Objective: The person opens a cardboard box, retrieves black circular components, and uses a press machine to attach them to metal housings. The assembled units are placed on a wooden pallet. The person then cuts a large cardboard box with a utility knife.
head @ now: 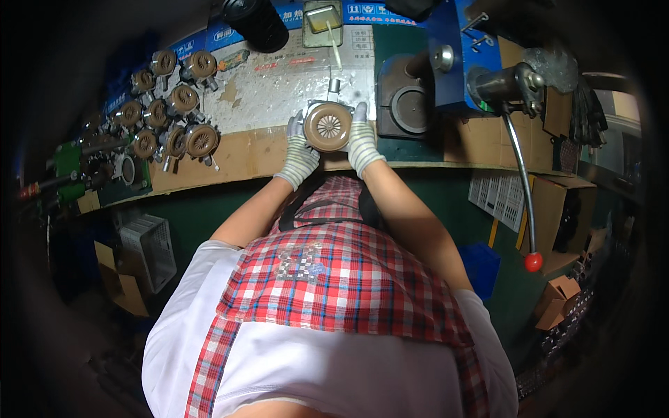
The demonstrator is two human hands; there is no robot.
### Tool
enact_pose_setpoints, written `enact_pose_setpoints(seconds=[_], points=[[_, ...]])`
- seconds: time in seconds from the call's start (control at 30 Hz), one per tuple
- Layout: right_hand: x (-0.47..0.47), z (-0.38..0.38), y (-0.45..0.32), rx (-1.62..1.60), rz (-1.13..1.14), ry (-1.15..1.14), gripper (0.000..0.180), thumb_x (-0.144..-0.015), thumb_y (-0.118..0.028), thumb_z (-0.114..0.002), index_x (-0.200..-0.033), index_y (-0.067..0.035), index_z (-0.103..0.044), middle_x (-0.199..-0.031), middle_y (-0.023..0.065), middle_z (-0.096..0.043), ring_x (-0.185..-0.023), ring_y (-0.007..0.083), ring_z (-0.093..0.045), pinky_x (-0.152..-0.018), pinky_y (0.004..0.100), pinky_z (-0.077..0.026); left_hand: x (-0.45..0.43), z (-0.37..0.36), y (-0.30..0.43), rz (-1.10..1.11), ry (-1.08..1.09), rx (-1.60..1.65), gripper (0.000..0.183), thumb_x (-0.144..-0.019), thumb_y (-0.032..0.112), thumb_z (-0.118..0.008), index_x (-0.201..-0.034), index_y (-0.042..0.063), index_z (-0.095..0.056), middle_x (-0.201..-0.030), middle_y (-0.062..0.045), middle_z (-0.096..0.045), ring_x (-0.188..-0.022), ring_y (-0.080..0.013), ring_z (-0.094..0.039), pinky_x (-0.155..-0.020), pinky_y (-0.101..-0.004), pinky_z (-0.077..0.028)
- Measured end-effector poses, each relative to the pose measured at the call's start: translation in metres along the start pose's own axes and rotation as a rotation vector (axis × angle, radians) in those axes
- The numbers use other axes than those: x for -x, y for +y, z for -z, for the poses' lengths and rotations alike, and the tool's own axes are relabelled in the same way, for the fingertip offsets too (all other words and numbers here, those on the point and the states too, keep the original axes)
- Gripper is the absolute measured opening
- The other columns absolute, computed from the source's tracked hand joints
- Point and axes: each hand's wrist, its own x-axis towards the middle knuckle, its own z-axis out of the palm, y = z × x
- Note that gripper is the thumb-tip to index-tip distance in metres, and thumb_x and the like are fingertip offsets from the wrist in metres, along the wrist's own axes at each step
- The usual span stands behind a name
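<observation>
A metal assembly with a round brown cap, radially slotted at its centre, is before me near the front edge of the workbench. A short metal pipe points away from me at its far side. My left hand, in a striped knit glove, holds the left side of the assembly. On the opposite side, my right hand in a matching glove grips it. Fingers and cap hide most of the underside. Several similar brown-capped assemblies are clustered on the bench to the left.
On the right stands a blue lever press with a long metal handle ending in a red ball knob. Its dark base is beside my right hand. A black cylindrical container and a small metal tray are at the back.
</observation>
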Motion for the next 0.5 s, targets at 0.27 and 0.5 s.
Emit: enact_pose_setpoints(seconds=[0.27,0.5], points=[[-0.01,-0.024,0.006,0.525,0.098,0.24,0.069,-0.104,-0.05,-0.026,-0.11,0.003,-0.069,-0.108,0.0281,-0.069,-0.107,0.0457,-0.063,-0.095,0.0485,-0.048,-0.019,0.027,-0.059,0.838,-0.035,0.67,0.053,-0.102,0.044,-0.043,-0.125,0.0,-0.062,-0.119,-0.024,-0.067,-0.109,-0.0402,-0.063,-0.1,-0.0457,-0.047],[-0.014,-0.031,-0.036,0.819,0.053,0.253,0.077,-0.102,-0.056,-0.021,-0.118,0.002,-0.068,-0.123,0.0303,-0.063,-0.119,0.0453,-0.059,-0.104,0.0493,-0.044,-0.093,0.044,0.011,0.664,-0.322,0.266,0.074,-0.104,0.055,-0.024,-0.108,-0.002,-0.07,-0.106,-0.033,-0.066,-0.105,-0.0479,-0.062,-0.095,-0.051,-0.047]])
